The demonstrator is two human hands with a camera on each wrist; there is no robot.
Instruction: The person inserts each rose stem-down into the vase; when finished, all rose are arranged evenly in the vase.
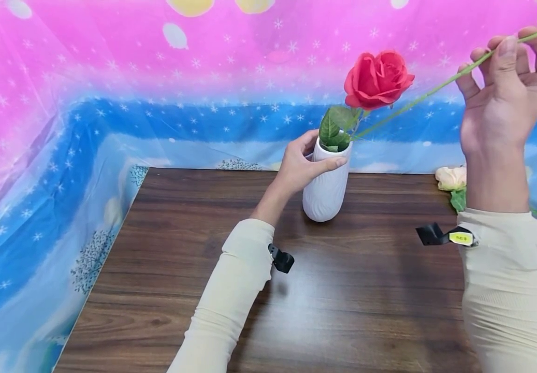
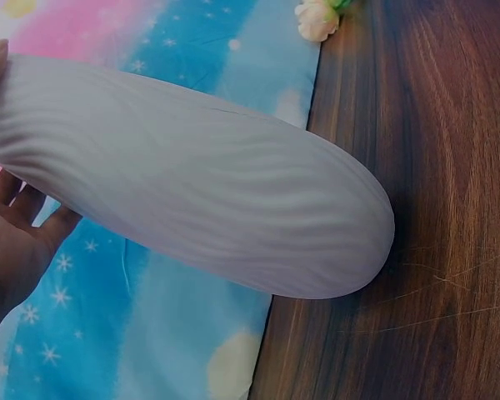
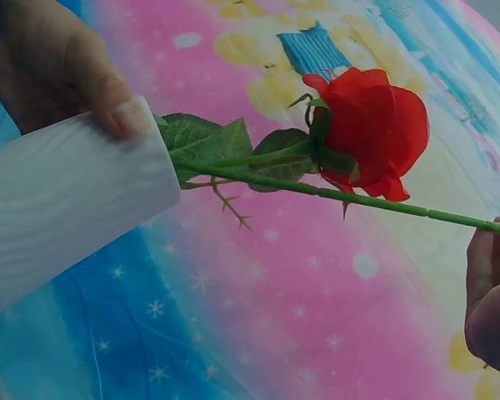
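We note the white vase (image 1: pixel 326 184) upright on the wooden table (image 1: pixel 343 290), a red rose (image 1: pixel 377 79) already in its mouth. We judge the ribbed vase rigid, smooth, perhaps breakable; best held round the body. Left hand (image 1: pixel 302 165) does so, fingers and thumb wrapped near the rim. The second stem (image 1: pixel 417 98) looks thin, light, springy; right hand (image 1: pixel 510 88), raised with forearm near vertical, pinches it, lower end at the vase mouth
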